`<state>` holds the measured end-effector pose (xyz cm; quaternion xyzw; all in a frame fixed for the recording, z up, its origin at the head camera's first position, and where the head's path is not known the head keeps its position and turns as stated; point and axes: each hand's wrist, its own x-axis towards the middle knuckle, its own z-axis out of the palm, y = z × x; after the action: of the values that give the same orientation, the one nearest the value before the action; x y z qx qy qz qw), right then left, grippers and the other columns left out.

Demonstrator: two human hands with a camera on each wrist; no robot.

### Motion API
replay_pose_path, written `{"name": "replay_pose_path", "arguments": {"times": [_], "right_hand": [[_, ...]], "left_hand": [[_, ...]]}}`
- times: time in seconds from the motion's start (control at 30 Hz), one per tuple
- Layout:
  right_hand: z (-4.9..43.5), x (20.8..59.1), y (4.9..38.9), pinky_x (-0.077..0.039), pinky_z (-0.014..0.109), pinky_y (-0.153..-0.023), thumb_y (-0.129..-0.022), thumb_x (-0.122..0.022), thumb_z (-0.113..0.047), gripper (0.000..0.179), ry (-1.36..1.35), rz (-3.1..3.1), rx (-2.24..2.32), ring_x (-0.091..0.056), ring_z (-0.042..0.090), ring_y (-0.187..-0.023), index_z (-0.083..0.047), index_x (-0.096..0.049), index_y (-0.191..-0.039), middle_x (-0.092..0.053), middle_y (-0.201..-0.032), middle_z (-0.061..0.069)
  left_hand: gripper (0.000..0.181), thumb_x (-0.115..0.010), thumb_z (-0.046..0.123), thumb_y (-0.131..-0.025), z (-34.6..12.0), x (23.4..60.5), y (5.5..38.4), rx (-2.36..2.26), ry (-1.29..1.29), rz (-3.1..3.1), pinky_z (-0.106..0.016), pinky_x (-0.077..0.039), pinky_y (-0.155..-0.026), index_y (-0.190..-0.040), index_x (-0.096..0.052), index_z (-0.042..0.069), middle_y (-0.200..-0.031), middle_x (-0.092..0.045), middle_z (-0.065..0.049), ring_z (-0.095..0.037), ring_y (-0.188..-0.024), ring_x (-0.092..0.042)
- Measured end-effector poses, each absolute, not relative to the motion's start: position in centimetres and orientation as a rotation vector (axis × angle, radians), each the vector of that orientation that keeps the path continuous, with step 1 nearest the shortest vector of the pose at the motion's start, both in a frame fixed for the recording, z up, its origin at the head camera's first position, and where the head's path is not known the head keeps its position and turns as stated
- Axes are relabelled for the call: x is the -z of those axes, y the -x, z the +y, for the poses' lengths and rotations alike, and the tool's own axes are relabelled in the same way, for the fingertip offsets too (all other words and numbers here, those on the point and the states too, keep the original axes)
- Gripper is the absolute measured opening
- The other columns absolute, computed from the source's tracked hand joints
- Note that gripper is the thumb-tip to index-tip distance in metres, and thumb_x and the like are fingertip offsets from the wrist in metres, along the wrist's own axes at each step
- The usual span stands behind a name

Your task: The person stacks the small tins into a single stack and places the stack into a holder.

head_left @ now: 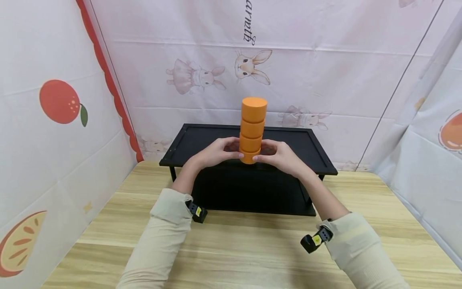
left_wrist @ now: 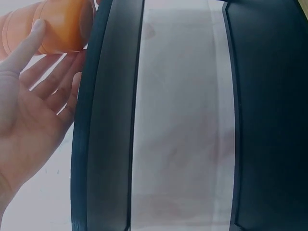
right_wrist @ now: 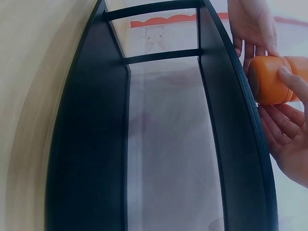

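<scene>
Several orange cylinders stand in one upright stack, the top one a little wider than those below. Both hands hold the stack low down, one on each side. My left hand pinches it with the thumb in front and fingers behind. From the other side my right hand does the same, its thumb on the lowest cylinder. The stack's base is close over the upper shelf of a black two-tier rack, near its front edge. In the right wrist view, both hands meet around the orange cylinders.
Below the upper shelf lies the rack's lower black shelf. The rack stands on a wood-grain table. Behind it hangs a pink printed cloth with rabbits, and white printed cloths close off the sides.
</scene>
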<state>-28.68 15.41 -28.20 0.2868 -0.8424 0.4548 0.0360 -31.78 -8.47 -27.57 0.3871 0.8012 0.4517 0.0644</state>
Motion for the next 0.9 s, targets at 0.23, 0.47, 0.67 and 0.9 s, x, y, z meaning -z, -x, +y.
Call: {"name": "replay_pose_path", "arguments": {"times": [0.23, 0.47, 0.67, 0.9], "right_hand": [[15.3, 28.2, 29.1, -0.046, 0.040, -0.088, -0.083, -0.070, -0.031, 0.054, -0.888, -2.593, -1.399, -0.056, 0.018, -0.103, -0.009, -0.052, -0.128, -0.059, -0.116, 0.005], [15.4, 28.2, 29.6, -0.044, 0.041, -0.090, -0.084, -0.069, -0.027, 0.053, -0.868, -2.605, -1.419, -0.055, 0.020, -0.105, -0.008, -0.050, -0.130, -0.058, -0.118, 0.008], [14.9, 27.1, 28.6, -0.043, 0.043, -0.091, -0.086, -0.066, -0.015, 0.049, -0.864, -2.614, -1.426, -0.054, 0.027, -0.105, 0.000, -0.048, -0.130, -0.057, -0.118, 0.016], [14.7, 26.6, 28.3, -0.044, 0.042, -0.091, -0.087, -0.065, -0.016, 0.049, -0.862, -2.624, -1.418, -0.055, 0.027, -0.104, 0.001, -0.048, -0.130, -0.057, -0.116, 0.016]], "left_hand": [[0.050, -0.062, 0.020, -0.090, -8.5, 27.6, 32.2, -1.372, -1.143, 2.425, -0.033, -0.044, -0.090, -0.133, -0.044, 0.005, -0.119, -0.055, -0.007, -0.016, -0.105, -0.053], [0.049, -0.061, 0.020, -0.090, -8.4, 27.5, 32.6, -1.366, -1.142, 2.425, -0.033, -0.043, -0.092, -0.133, -0.044, 0.004, -0.121, -0.054, -0.008, -0.017, -0.107, -0.052], [0.049, -0.061, 0.020, -0.090, -8.2, 27.4, 33.0, -1.363, -1.127, 2.431, -0.034, -0.042, -0.093, -0.133, -0.044, 0.004, -0.121, -0.054, -0.007, -0.017, -0.107, -0.052], [0.049, -0.061, 0.021, -0.090, -8.1, 27.2, 33.0, -1.371, -1.081, 2.434, -0.034, -0.042, -0.092, -0.133, -0.044, 0.005, -0.121, -0.054, -0.008, -0.017, -0.107, -0.051]]}}
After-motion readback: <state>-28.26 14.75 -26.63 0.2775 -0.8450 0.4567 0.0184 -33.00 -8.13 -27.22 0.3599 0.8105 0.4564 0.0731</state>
